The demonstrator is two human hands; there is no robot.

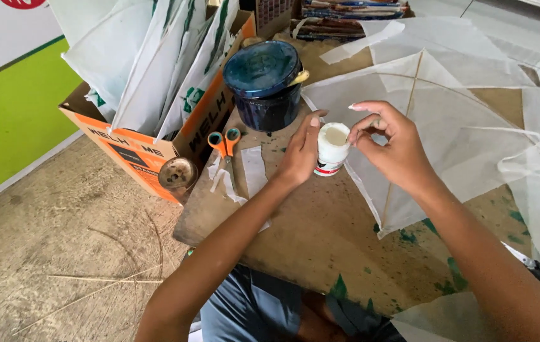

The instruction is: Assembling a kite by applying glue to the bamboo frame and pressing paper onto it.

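Left hand (300, 152) gripping white glue pot (331, 149), right hand (391, 147) touching its rim

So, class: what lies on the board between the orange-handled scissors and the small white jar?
In the head view, a strip of white paper lies between the scissors and the jar, plus the left hand gripping the jar.

A paint-stained wooden board (320, 234) carries white paper kites (447, 120), orange-handled scissors (224, 144), paper scraps (252, 170) — and a dark blue tub (263, 85).
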